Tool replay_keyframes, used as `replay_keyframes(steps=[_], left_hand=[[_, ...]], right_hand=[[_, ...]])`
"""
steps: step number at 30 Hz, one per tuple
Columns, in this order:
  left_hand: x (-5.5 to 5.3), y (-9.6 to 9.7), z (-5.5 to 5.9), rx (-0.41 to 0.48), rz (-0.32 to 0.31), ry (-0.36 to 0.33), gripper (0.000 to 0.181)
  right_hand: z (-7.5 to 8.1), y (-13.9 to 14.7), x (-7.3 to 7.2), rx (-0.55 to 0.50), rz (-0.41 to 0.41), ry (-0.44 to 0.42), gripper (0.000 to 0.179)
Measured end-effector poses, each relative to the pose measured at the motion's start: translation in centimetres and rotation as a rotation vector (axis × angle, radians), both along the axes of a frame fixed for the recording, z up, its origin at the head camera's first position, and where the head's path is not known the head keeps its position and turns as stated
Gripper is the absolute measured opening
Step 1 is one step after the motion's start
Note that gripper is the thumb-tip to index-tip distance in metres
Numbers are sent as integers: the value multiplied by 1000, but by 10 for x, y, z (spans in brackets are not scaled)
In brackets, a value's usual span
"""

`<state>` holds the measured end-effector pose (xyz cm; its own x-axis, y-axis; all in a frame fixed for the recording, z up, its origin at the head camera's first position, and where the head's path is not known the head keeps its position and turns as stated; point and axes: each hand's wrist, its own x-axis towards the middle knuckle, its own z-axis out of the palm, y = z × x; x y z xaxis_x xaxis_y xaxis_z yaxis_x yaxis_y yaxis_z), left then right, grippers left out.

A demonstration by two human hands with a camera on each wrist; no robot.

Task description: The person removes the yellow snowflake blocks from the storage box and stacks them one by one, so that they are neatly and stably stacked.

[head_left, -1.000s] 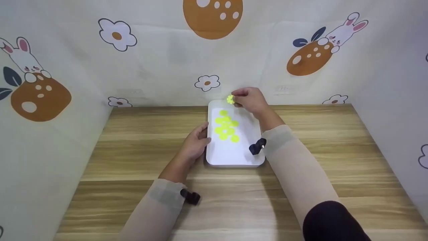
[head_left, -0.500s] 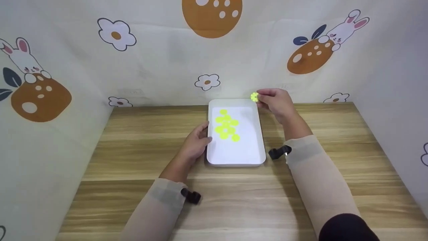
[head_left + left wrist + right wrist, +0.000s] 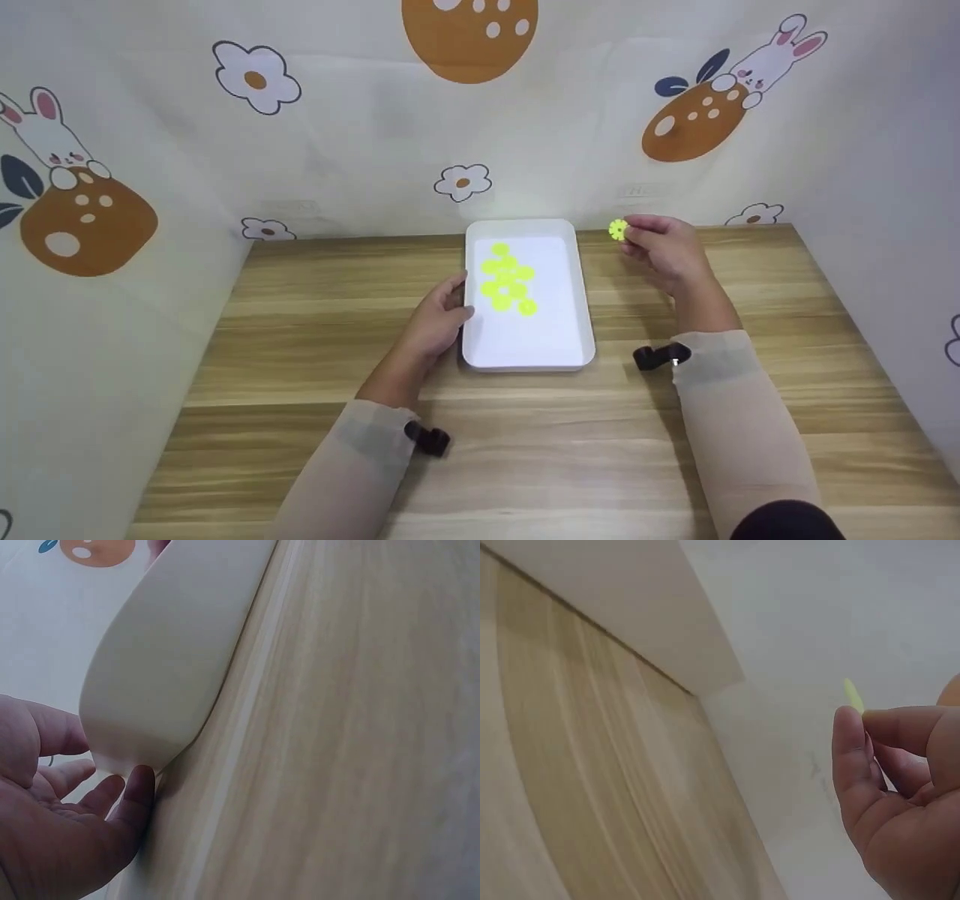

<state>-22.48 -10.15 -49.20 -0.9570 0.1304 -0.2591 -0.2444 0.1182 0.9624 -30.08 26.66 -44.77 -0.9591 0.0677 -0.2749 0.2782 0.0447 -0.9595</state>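
Note:
A white rectangular tray [image 3: 551, 341] lies on the wooden table. Inside it several bright yellow snowflake building discs [image 3: 528, 307] form a flat cluster toward the left side. My left hand [image 3: 436, 319] touches the tray's left wall, its fingertips spread against the outside in the left wrist view. To the right of the tray, above the back of the table, my right hand [image 3: 670, 247] pinches a single yellow snowflake disc [image 3: 618, 229] between thumb and forefinger. Seen edge-on in the right wrist view, this disc [image 3: 853, 695] sticks out past the fingertips.
Behind the table's back edge hangs a pale cloth wall [image 3: 360, 157] printed with rabbits, oranges and flowers. More cloth closes in the left and right sides. Bare wood tabletop [image 3: 315, 315] shows on both sides of the tray.
My right hand has carried the pinched disc from over the tray's back edge to the right, past the tray. The left hand and the tray have hardly moved.

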Motion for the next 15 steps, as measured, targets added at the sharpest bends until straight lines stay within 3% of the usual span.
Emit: replay_keyframes(steps=[15], left_hand=[[-2, 0, 2, -29, 4, -26, 67]], right_hand=[[-26, 18, -4, -94, -72, -89, 35]])
